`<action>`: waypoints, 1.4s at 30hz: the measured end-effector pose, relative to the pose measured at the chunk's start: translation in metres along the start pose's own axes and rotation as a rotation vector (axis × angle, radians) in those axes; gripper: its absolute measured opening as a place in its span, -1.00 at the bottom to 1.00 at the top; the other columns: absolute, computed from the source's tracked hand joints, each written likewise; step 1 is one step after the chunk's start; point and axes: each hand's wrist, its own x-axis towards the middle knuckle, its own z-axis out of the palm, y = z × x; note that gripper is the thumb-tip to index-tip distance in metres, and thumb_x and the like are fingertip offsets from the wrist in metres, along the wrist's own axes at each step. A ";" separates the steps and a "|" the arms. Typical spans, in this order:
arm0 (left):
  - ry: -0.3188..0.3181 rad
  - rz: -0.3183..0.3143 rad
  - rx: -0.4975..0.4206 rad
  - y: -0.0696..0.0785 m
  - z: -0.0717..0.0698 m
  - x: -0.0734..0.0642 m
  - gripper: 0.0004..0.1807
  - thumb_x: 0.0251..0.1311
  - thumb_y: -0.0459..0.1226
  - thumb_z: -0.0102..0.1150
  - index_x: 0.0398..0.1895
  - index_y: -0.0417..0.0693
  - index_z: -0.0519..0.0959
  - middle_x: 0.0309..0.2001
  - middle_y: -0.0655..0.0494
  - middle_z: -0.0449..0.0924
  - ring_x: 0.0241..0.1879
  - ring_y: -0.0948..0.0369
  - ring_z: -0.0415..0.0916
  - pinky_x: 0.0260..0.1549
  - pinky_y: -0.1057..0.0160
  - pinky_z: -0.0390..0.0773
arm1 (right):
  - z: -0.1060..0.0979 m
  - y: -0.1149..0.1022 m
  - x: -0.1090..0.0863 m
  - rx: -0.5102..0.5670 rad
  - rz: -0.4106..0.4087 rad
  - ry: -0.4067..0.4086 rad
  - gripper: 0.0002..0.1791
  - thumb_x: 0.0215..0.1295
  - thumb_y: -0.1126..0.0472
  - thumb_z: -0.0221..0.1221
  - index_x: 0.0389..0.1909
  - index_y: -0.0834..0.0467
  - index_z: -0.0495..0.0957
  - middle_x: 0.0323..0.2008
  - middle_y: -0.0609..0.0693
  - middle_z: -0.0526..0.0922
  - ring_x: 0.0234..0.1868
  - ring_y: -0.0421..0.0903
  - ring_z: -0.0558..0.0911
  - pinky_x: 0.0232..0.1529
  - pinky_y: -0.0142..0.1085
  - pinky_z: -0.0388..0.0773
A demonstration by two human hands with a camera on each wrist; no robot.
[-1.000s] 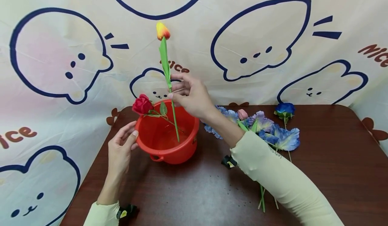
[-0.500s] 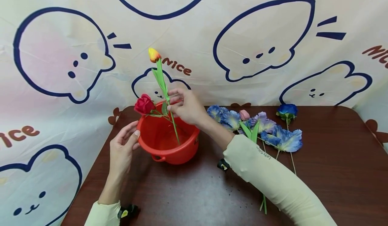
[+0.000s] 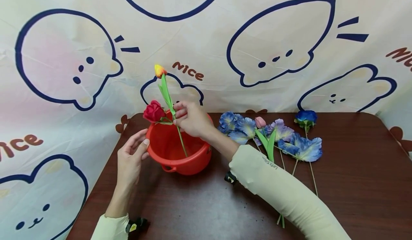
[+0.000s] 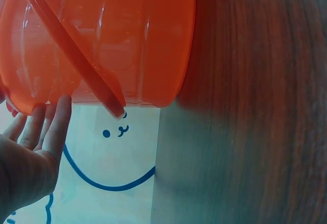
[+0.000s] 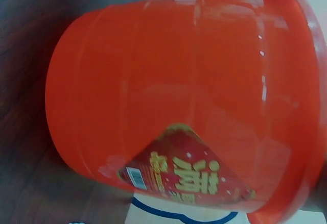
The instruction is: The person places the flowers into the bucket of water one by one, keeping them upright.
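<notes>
A red plastic bucket (image 3: 190, 165) stands on the dark wooden table. At its left rim is my left hand (image 3: 129, 157), thumb on the rim and fingers against the outer side; those fingers (image 4: 57, 124) show in the left wrist view. My right hand (image 3: 194, 121) pinches the green stem of a yellow-orange tulip (image 3: 166, 93) over the bucket. The tulip leans left, its stem end down inside the bucket. A red rose (image 3: 154, 111) leans on the left rim, its stem partly hidden. The right wrist view shows the bucket's side with a label (image 5: 194, 170).
Right of the bucket lie several blue and purple flowers (image 3: 302, 147), a pink tulip (image 3: 260, 122) and a dark blue rose (image 3: 305, 118) with long stems. A cartoon-printed cloth (image 3: 206, 43) hangs behind the table.
My right hand has lowered the tulip and shifted it slightly left, so its stem sits deeper in the bucket and its bloom leans nearer the rose. My left hand stays at the rim.
</notes>
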 end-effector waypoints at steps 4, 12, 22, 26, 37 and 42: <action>-0.004 0.000 -0.002 -0.001 0.000 0.000 -0.52 0.54 -0.23 0.24 0.45 -0.12 0.54 0.06 0.25 0.74 -0.06 0.37 0.80 -0.12 0.37 0.79 | 0.006 0.000 0.001 -0.069 0.044 0.027 -0.56 0.40 0.44 0.34 0.26 0.19 0.60 -0.08 0.12 0.75 -0.15 0.03 0.82 -0.18 -0.15 0.86; 0.001 0.013 0.003 -0.001 0.000 0.000 -0.53 0.53 -0.24 0.25 0.44 -0.11 0.56 0.06 0.23 0.74 -0.06 0.36 0.80 -0.13 0.37 0.79 | 0.013 0.000 0.005 -0.204 0.127 0.025 -0.60 0.39 0.41 0.36 0.21 0.13 0.63 -0.13 0.01 0.79 -0.21 -0.15 0.77 -0.23 -0.33 0.82; -0.006 0.022 -0.014 -0.001 -0.001 0.001 -0.53 0.53 -0.25 0.25 0.44 -0.13 0.55 0.06 0.21 0.74 -0.08 0.34 0.81 -0.13 0.36 0.79 | 0.014 0.000 0.008 -0.271 0.220 -0.045 -0.58 0.36 0.46 0.36 0.18 0.13 0.59 -0.10 0.06 0.75 -0.21 -0.11 0.76 -0.20 -0.31 0.83; -0.008 0.022 -0.012 -0.001 0.000 0.000 -0.52 0.53 -0.25 0.25 0.44 -0.14 0.55 0.05 0.22 0.74 -0.08 0.35 0.80 -0.14 0.37 0.79 | 0.013 0.001 0.007 -0.290 0.223 -0.047 -0.57 0.37 0.43 0.36 0.21 0.13 0.59 -0.06 0.07 0.75 -0.18 -0.10 0.76 -0.16 -0.29 0.84; -0.014 0.005 -0.024 -0.002 0.001 0.000 -0.51 0.54 -0.24 0.24 0.45 -0.17 0.53 0.06 0.19 0.74 -0.08 0.33 0.80 -0.13 0.35 0.80 | 0.005 -0.001 -0.001 -0.374 0.086 0.040 -0.60 0.40 0.29 0.38 0.22 0.06 0.63 -0.01 -0.04 0.77 0.05 -0.13 0.72 0.02 -0.33 0.78; -0.009 0.014 -0.029 -0.002 0.000 0.001 -0.53 0.53 -0.26 0.24 0.43 -0.15 0.55 0.06 0.17 0.73 -0.08 0.32 0.79 -0.14 0.35 0.80 | -0.008 -0.007 -0.011 -0.253 0.031 0.033 -0.59 0.41 0.33 0.36 0.25 0.12 0.62 0.05 0.02 0.75 0.10 -0.05 0.73 0.06 -0.28 0.79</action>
